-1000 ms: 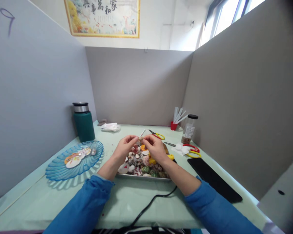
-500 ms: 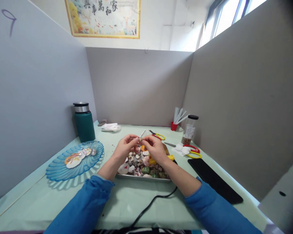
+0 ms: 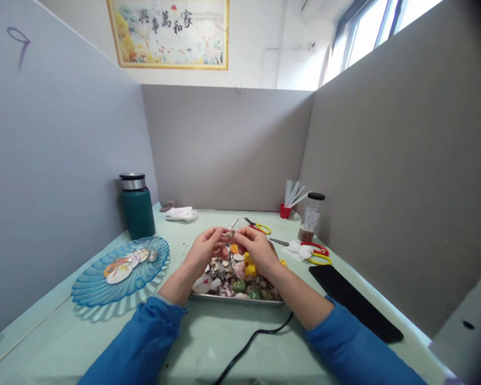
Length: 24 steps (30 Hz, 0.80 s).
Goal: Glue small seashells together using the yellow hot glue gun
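Both my hands meet above a metal tray (image 3: 240,301) filled with seashells. Between the fingertips is a small brown-and-white shell (image 3: 230,233), pinched from the left by my left hand (image 3: 207,247) and from the right by my right hand (image 3: 258,249). Fingers partly cover it. Below lie white, spotted and green shells (image 3: 239,286), along with a pink one. A yellow tool (image 3: 249,266) rests on the tray, mostly hidden under my right hand and wrist.
At left are a blue scalloped plate (image 3: 84,291) holding shells and a green bottle (image 3: 138,211). Scissors (image 3: 260,227), larger scissors (image 3: 318,258), white tissue (image 3: 299,250), a jar (image 3: 310,219), a red cup (image 3: 285,212) and a black phone-like slab (image 3: 355,302) stand right. A black cord (image 3: 250,339) crosses the front.
My view has tilted up slightly, so everything sits lower. My fingers have shifted on the small shell, turning it, and my left fingers are straighter. More of the yellow tool shows.
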{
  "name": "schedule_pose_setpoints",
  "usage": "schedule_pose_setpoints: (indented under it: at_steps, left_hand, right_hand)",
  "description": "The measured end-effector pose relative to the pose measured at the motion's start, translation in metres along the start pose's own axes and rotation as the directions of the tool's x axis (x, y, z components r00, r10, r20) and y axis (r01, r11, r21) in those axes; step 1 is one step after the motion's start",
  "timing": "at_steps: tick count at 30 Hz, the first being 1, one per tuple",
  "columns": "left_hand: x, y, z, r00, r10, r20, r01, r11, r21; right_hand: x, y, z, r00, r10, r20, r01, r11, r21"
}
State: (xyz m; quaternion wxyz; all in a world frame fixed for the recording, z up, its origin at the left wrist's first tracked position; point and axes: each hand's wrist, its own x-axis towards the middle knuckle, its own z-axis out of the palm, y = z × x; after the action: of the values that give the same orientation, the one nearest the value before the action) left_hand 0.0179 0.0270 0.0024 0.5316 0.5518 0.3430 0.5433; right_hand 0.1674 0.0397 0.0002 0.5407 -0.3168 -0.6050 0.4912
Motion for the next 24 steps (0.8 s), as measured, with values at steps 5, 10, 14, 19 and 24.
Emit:
schedule_pose_setpoints:
  at_steps: [5, 10, 14, 19, 24]
  left_hand:
    - [-0.0019, 0.0012, 0.0029, 0.997, 0.075, 0.007, -0.075, 0.992, 0.102]
    - [-0.0012, 0.0005, 0.0065, 0.99, 0.136, -0.027, -0.13, 0.977, 0.171]
    - [-0.0006, 0.0019, 0.0064, 0.988, 0.134, -0.073, -0.118, 0.973, 0.198]
    - [-0.0003, 0.0015, 0.0048, 0.992, 0.113, -0.056, -0.103, 0.981, 0.164]
    - [-0.0014, 0.0018, 0.0049, 0.996, 0.091, -0.026, -0.083, 0.974, 0.209]
  right_hand:
    - [0.0052, 0.007, -0.0045, 0.997, 0.074, 0.0, -0.073, 0.984, 0.164]
    - [0.0071, 0.0105, -0.0065, 0.989, 0.128, 0.077, -0.141, 0.969, 0.204]
    - [0.0053, 0.0089, -0.0039, 0.994, 0.073, 0.085, -0.083, 0.988, 0.129]
    - [0.0037, 0.0087, 0.0, 0.999, -0.033, -0.029, 0.033, 0.999, -0.012]
    - [0.004, 0.0094, -0.0006, 0.991, -0.129, 0.014, 0.13, 0.99, -0.051]
